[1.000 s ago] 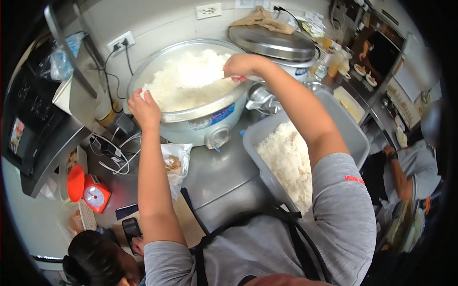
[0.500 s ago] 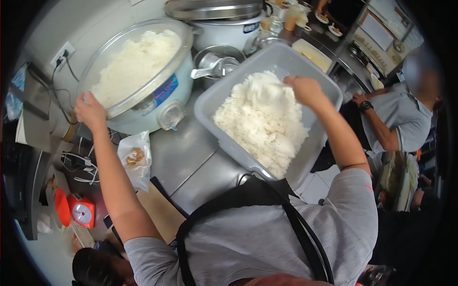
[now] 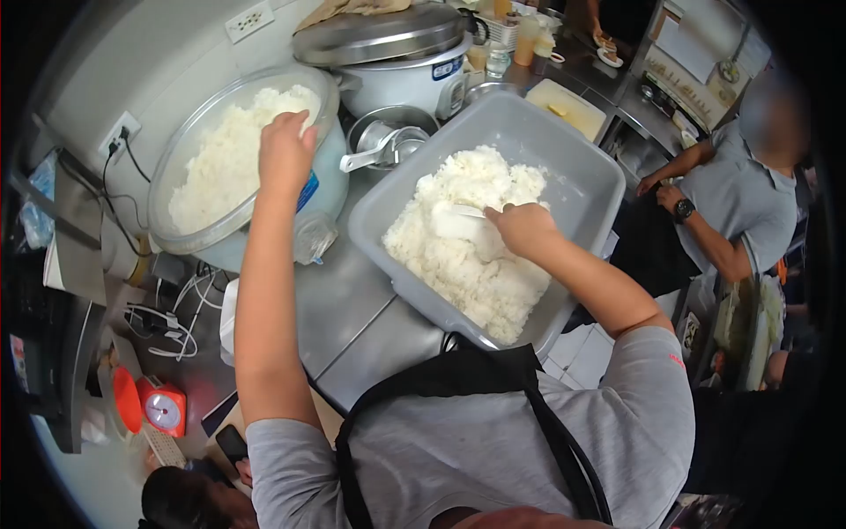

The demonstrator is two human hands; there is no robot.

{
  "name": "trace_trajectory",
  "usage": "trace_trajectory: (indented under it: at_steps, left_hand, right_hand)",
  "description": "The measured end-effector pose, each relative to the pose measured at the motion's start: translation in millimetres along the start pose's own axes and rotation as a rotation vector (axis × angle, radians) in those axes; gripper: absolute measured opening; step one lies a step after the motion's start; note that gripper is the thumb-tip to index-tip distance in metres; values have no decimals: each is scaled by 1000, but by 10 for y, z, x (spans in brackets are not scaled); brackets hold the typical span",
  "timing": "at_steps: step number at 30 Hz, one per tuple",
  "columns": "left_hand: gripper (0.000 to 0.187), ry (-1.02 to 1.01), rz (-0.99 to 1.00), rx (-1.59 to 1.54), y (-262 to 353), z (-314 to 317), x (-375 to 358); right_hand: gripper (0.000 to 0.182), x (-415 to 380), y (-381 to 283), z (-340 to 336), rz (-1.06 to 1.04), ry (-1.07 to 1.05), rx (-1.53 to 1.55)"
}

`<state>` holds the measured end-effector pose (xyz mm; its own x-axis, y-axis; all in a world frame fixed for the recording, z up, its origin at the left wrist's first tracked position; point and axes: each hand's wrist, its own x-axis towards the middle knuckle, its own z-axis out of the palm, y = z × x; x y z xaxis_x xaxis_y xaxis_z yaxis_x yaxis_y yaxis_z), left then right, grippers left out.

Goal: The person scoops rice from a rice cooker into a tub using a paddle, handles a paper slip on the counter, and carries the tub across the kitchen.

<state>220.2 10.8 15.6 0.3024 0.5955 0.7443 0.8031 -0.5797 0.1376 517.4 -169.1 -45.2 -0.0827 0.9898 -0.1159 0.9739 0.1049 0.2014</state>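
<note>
My right hand (image 3: 526, 227) is closed around the handle of a white rice paddle (image 3: 464, 212), whose blade rests against the mound of cooked rice (image 3: 480, 264). That rice lies in a grey plastic tub (image 3: 582, 167). Over the near rim of a large rice cooker pot (image 3: 185, 242), my left hand (image 3: 286, 150) is raised with its fingers loosely extended and nothing visible in them. More white rice (image 3: 220, 154) fills that tilted pot.
Behind stands a second rice cooker (image 3: 401, 81) with a metal lid. A metal pot (image 3: 383, 115) holds a white-handled measuring cup. At the lower left are cables and a red scale (image 3: 163, 407). A co-worker (image 3: 736, 189) stands at the right; another person's head (image 3: 189, 498) shows at lower left.
My left hand has moved from the pot's left edge rightward and up to above its near rim. My right hand has shifted down and left over the rice in the tub; the rice paddle now shows clearly.
</note>
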Motion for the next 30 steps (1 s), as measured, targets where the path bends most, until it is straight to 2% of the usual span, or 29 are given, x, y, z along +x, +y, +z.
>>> trace_trajectory:
  at_steps: [2,5,7,9,11,13,15,16,19,22,24,25,26,30]
  left_hand:
    - [21,-37,37,88,151,232,98]
    - [14,-257,29,248,117,423,145]
    - [11,-148,91,244,207,381,113]
    - [10,-60,212,298,214,416,77]
    - [10,-114,153,335,386,367,15]
    - [10,-162,82,48,587,415,-149]
    - [11,-215,-64,-326,910,494,-409]
    - [13,-326,-195,-479,1079,518,-529]
    - [19,-555,-576,-916,1299,773,-874]
    - [20,-626,-1058,-1551,1404,817,-905]
    - [20,-715,-1096,-1645,1368,758,-932]
    - [21,-748,-1122,-1681,1382,629,-859]
    - [18,-788,-1169,-1578,1470,480,-832]
    - [19,-657,-794,-1098,1343,496,-977]
  right_hand:
    - [39,-89,168,-247,34,-37,26]
    - [41,-388,401,-662,96,-34,87]
    - [40,-539,451,-702,90,-22,99]
    - [38,-499,413,-471,84,-148,138]
    - [40,-472,330,-221,99,-181,250]
    - [42,-476,334,-195,58,-237,313]
    - [45,-557,427,-266,118,-138,356]
    - [46,-585,446,-307,141,-88,379]
    - [47,-692,307,-358,117,266,416]
    - [45,-754,141,-285,-1,305,269]
    - [44,-734,201,-19,11,246,244]
    - [43,-722,226,31,2,220,237]
    - [43,-744,279,43,93,123,186]
    - [37,-815,611,20,208,78,167]
